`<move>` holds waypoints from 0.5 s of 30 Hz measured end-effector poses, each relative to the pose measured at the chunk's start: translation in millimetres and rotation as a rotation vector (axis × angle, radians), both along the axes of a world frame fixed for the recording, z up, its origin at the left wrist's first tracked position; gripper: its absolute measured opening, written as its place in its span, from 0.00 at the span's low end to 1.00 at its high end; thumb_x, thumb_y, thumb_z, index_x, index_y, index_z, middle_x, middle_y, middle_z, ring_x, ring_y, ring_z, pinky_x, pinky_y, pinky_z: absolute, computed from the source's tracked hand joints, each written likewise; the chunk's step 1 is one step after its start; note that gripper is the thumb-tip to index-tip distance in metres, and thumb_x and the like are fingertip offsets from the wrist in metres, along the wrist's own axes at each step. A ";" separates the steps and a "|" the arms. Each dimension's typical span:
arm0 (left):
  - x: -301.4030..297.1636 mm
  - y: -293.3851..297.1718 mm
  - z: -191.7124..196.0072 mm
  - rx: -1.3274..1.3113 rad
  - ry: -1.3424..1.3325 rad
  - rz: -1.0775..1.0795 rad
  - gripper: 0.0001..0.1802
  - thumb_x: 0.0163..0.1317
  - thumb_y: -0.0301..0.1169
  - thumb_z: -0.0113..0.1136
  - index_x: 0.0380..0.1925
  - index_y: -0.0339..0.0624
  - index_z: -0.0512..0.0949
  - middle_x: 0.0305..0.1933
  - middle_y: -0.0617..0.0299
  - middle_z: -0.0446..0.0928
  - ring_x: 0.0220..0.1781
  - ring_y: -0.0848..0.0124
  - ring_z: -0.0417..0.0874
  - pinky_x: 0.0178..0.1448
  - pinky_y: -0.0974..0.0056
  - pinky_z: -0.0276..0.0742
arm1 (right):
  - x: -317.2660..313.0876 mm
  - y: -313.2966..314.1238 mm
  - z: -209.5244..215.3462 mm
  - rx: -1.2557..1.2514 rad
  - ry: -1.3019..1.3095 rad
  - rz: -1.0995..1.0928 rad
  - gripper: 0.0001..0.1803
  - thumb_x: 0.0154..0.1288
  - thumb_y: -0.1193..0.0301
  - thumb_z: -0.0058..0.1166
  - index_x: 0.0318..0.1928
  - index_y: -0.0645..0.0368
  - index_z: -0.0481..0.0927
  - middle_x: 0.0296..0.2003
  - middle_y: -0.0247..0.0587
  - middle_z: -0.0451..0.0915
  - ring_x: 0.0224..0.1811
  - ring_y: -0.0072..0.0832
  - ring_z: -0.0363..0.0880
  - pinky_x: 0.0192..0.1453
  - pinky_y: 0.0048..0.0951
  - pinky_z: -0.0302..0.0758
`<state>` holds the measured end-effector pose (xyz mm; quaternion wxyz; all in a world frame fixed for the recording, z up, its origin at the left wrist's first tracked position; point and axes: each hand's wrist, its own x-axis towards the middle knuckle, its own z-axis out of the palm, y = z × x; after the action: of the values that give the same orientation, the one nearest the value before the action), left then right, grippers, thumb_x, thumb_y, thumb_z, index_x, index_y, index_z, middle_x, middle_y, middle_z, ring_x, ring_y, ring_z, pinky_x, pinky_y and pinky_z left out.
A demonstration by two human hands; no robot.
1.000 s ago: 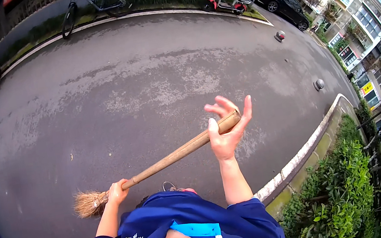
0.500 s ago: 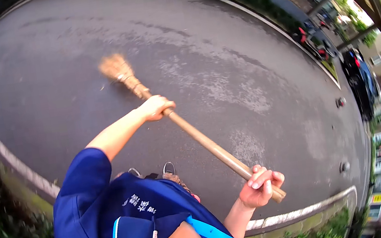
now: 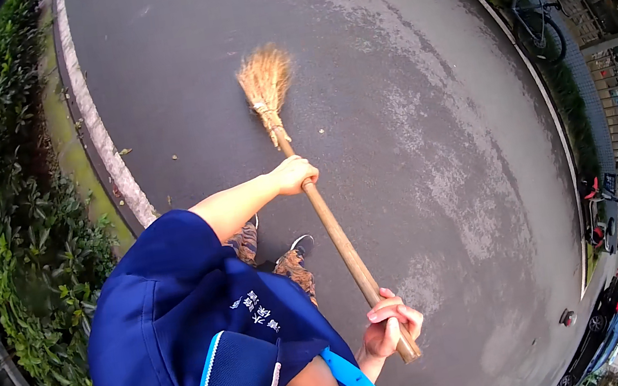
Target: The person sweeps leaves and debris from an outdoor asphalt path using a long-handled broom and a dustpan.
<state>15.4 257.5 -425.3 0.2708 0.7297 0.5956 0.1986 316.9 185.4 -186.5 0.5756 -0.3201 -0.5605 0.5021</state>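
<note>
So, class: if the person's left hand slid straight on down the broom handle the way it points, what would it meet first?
The left hand grips the wooden handle and points toward the broom end. Going on, it would probably meet the tied binding first, then the straw bristles on the asphalt road. Depth is hard to judge.

Left arm stretched forward, bare forearm nearly straight, left hand [image 3: 295,174] fisted in a closed grip, right hand [image 3: 388,329] low near the torso, fingers curled tight, wrist bent

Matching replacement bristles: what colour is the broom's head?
Straw-tan broom head, best seen in the head view.
</note>
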 end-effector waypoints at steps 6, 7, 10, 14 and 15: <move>-84.9 -79.1 33.9 -0.122 0.165 0.322 0.12 0.45 0.29 0.64 0.31 0.51 0.74 0.25 0.64 0.75 0.38 0.62 0.78 0.49 0.58 0.68 | -43.4 43.2 -26.3 -0.222 0.234 0.226 0.15 0.61 0.74 0.46 0.49 0.59 0.70 0.17 0.37 0.72 0.23 0.28 0.73 0.52 0.44 0.70; -100.3 -93.9 42.9 -0.110 0.162 0.381 0.12 0.47 0.29 0.64 0.33 0.51 0.74 0.25 0.63 0.75 0.38 0.62 0.78 0.49 0.58 0.68 | -55.8 50.2 -27.5 -0.246 0.264 0.267 0.16 0.60 0.75 0.46 0.50 0.58 0.71 0.18 0.36 0.71 0.23 0.27 0.72 0.53 0.44 0.70; -143.7 -124.2 67.2 -0.052 0.161 0.543 0.14 0.48 0.28 0.64 0.35 0.50 0.73 0.27 0.62 0.76 0.38 0.62 0.78 0.49 0.56 0.67 | -105.8 66.8 -11.4 -0.223 0.359 0.433 0.16 0.61 0.75 0.45 0.51 0.58 0.72 0.18 0.35 0.71 0.23 0.26 0.71 0.53 0.41 0.70; -195.8 -106.4 104.3 0.247 0.134 0.666 0.08 0.53 0.28 0.60 0.34 0.49 0.73 0.25 0.60 0.73 0.35 0.58 0.75 0.44 0.54 0.70 | -157.6 78.3 26.6 -0.004 0.337 0.606 0.16 0.62 0.71 0.44 0.50 0.57 0.72 0.17 0.32 0.68 0.24 0.25 0.68 0.55 0.40 0.69; -206.1 -94.4 108.9 0.280 0.122 0.669 0.08 0.54 0.28 0.60 0.34 0.49 0.73 0.24 0.59 0.72 0.34 0.57 0.75 0.41 0.54 0.70 | -167.1 81.1 37.2 0.070 0.316 0.626 0.16 0.61 0.68 0.45 0.50 0.57 0.72 0.17 0.32 0.67 0.23 0.25 0.68 0.55 0.41 0.68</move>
<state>-190.7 163.1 -316.5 0.0526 0.5351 0.7834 0.3118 149.9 266.4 -149.3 0.4840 -0.0315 -0.5524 0.6779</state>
